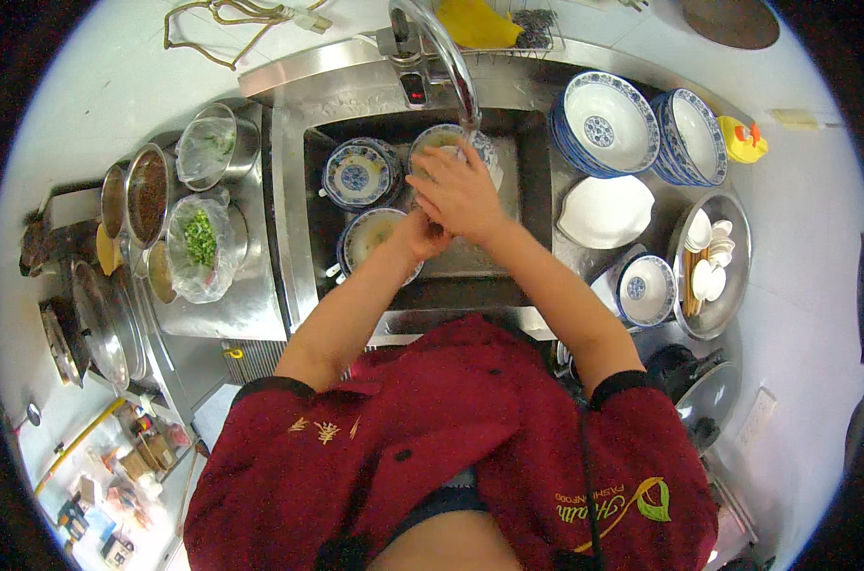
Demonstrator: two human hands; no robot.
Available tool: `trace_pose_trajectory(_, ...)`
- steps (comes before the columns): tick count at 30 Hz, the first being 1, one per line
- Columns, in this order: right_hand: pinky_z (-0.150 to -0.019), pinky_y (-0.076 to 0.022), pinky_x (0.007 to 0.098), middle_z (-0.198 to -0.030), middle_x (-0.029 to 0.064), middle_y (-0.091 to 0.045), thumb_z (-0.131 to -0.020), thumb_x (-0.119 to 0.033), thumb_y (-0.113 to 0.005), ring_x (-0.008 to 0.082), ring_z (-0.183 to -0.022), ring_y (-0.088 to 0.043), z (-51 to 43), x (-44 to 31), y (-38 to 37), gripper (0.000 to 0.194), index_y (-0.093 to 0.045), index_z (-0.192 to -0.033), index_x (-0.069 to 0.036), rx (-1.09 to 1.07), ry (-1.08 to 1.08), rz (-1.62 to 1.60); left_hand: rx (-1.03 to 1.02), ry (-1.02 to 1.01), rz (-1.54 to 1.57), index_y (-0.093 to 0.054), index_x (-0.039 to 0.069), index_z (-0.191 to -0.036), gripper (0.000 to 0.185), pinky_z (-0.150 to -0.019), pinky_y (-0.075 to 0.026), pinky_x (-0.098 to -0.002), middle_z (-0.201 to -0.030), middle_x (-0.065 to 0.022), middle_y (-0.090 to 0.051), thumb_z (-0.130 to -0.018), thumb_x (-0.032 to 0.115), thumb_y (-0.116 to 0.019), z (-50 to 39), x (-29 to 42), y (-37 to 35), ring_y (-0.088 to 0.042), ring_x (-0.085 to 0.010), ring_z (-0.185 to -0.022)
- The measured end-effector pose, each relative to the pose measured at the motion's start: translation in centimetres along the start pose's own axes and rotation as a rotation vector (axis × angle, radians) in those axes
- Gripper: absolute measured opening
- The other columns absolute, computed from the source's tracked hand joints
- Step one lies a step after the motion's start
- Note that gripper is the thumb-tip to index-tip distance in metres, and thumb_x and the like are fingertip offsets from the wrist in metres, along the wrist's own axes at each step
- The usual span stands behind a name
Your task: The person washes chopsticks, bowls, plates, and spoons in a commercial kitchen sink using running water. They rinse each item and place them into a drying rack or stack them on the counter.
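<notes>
Both bare hands meet over a stainless steel sink [539, 214], just below the spout of a chrome faucet [466, 86]. My right hand [460, 182] lies palm down with its fingers stretched and somewhat apart, no object visible in it. Beneath it my left hand [426, 235] is bent at the wrist and touches it; its fingers are mostly hidden. Behind my right hand, a blue-and-white bowl [439, 134] is partly covered. Stacked patterned bowls [355, 177] stand at the sink's left. A bowl with cloudy liquid [371, 232] sits partly under my left forearm.
Right of the sink are stacked large bowls [610, 128], white plates [607, 213], a small bowl [646, 289] and a steel basin [742, 264] with spoons and chopsticks. Leftward stand a bagged bowl of chopped greens [202, 239] and other steel bowls [148, 196]. A wire rack [539, 43] sits behind the faucet.
</notes>
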State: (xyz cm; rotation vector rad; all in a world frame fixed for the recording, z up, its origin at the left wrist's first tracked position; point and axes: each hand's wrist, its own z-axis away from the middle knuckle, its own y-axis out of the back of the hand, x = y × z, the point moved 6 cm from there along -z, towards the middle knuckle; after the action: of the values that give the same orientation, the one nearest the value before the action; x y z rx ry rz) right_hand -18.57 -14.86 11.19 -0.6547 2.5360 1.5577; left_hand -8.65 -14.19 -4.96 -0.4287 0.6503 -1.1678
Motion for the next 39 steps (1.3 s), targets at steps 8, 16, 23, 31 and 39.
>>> trace_pose_trajectory(8, -0.089, -0.0536, 0.0393, -0.111, 0.0089, -0.070, -0.099, -0.036, -0.048, 0.0251, -0.099, -0.068, -0.3, 10.6, -7.7, 0.039, -0.067, -0.118, -0.007, -0.205, -1.127, -1.678, -0.403, 0.279, -0.102, -0.047, 0.005, -0.141, 0.054, -0.046, -0.055, -0.0245, -0.124, -0.0250, -0.060, -0.099, 0.038, -0.040, 2.7, -0.5, 0.2, -0.068, -0.0341, -0.080)
trace_pose_trajectory(16, -0.103, -0.0424, 0.0416, -0.138, 0.0166, -0.051, -0.101, -0.039, -0.049, 0.0300, -0.123, -0.053, 5.9, 4.2, -10.3, 0.058, -0.037, -0.144, -0.002, 0.562, -1.409, -1.609, 0.133, -0.203, -0.090, -0.059, 0.005, -0.125, 0.035, -0.044, -0.051, -0.0273, -0.109, -0.0177, -0.067, -0.099, 0.018, -0.039, -0.1, 3.4, 0.5, -0.067, -0.0297, -0.077)
trace_pose_trajectory(23, -0.103, -0.0362, 0.0372, -0.131, 0.0182, -0.050, -0.100, -0.028, -0.051, 0.0283, -0.120, -0.046, 0.9, 6.0, -5.1, 0.050, -0.039, -0.136, 0.004, 0.394, -1.037, -1.150, 0.150, -0.319, -0.197, -0.055, 0.001, -0.127, 0.035, -0.049, -0.055, -0.0232, -0.112, -0.0200, -0.065, -0.100, 0.014, -0.038, 0.8, 3.6, 0.3, -0.068, -0.0303, -0.085)
trace_pose_trajectory(31, -0.104, -0.0398, 0.0369, -0.129, 0.0214, -0.054, -0.097, -0.021, -0.048, 0.0297, -0.119, -0.053, 2.4, 6.6, -4.6, 0.045, -0.047, -0.136, 0.002, 0.465, -0.668, -0.713, -0.258, 0.109, 0.247, -0.053, -0.001, -0.127, 0.040, -0.045, -0.054, -0.0220, -0.103, -0.0270, -0.060, -0.097, 0.025, -0.047, 2.9, 0.2, -3.0, -0.061, -0.0235, -0.067)
trace_pose_trajectory(39, -0.108, -0.0376, 0.0391, -0.137, 0.0194, -0.054, -0.103, -0.034, -0.038, 0.0334, -0.126, -0.051, 2.5, 6.6, -2.1, 0.050, -0.047, -0.139, 0.001, 0.410, -0.773, -0.730, -0.377, 0.270, 0.386, -0.054, -0.004, -0.119, 0.037, -0.046, -0.053, -0.0225, -0.095, -0.0196, -0.055, -0.096, 0.025, -0.047, 3.2, -1.4, -4.4, -0.055, -0.0191, -0.067)
